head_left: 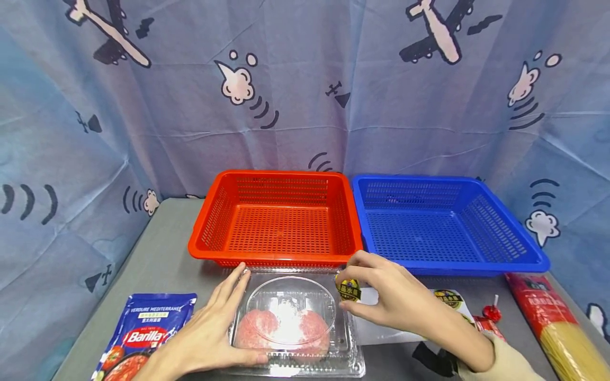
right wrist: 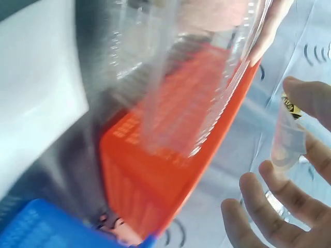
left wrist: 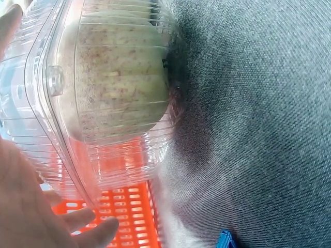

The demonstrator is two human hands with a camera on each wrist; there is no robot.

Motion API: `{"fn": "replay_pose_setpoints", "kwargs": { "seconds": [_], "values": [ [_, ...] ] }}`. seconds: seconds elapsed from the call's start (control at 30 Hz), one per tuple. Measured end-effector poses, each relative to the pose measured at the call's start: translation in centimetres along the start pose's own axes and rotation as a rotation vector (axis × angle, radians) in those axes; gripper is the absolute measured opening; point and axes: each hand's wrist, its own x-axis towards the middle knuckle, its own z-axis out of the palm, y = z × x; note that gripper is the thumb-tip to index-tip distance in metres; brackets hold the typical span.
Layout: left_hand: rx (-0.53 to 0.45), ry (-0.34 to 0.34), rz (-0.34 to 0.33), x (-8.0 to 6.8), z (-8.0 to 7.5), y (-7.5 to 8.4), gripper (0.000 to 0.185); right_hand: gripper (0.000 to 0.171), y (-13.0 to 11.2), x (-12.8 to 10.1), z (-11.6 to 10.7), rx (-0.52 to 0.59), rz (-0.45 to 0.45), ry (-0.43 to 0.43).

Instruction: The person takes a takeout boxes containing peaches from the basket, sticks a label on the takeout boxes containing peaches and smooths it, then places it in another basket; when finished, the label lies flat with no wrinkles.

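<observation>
Clamshell box (head_left: 295, 323) lying on counter (head_left: 162, 254), just in front of red basket (head_left: 276, 217). Left hand (head_left: 209, 328) resting flat against box's left side, fingers straight. Right hand (head_left: 391, 296) pinching yellow-black sticker (head_left: 348, 288) at box's right corner. Blue basket (head_left: 443, 222) sitting beside red one; sauce pouch (head_left: 143, 333) lying left, spaghetti pack (head_left: 557, 323) lying right.

Backdrop: a blue-grey fabric curtain (head_left: 305, 95) printed with cartoon aeroplanes, smoke puffs and curved motion lines, creased in broad folds and hanging behind and to both sides of the work surface. Foreground: a grey counter (head_left: 162, 254) with a matte, cloth-like surface. Lighting is even and diffuse, with soft shadows.
</observation>
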Motion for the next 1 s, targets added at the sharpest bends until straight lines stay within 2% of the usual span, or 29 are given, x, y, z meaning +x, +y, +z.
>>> {"fn": "replay_pose_setpoints", "kwargs": {
  "seconds": [0.27,0.53,0.73,0.9,1.0],
  "values": [
    [-0.008,-0.015,-0.012,0.0,0.0,0.0,0.134,0.024,-1.9,3.5,0.6,-0.064,-0.125,-0.122],
    [-0.003,-0.011,-0.009,0.0,0.0,0.0,0.134,0.027,-3.7,6.1,1.7,-0.161,-0.176,-0.250],
    [0.004,-0.002,-0.009,-0.1,0.0,0.0,0.134,0.023,-4.8,7.3,2.5,-0.256,-0.224,-0.253],
    [0.002,-0.003,-0.006,-0.1,0.1,0.0,0.133,0.011,-5.7,7.9,3.0,-0.352,-0.253,-0.239],
    [-0.001,-0.002,-0.001,-0.1,0.1,0.0,0.133,0.013,-6.1,8.2,3.2,-0.385,-0.244,-0.265]
  ]
}}
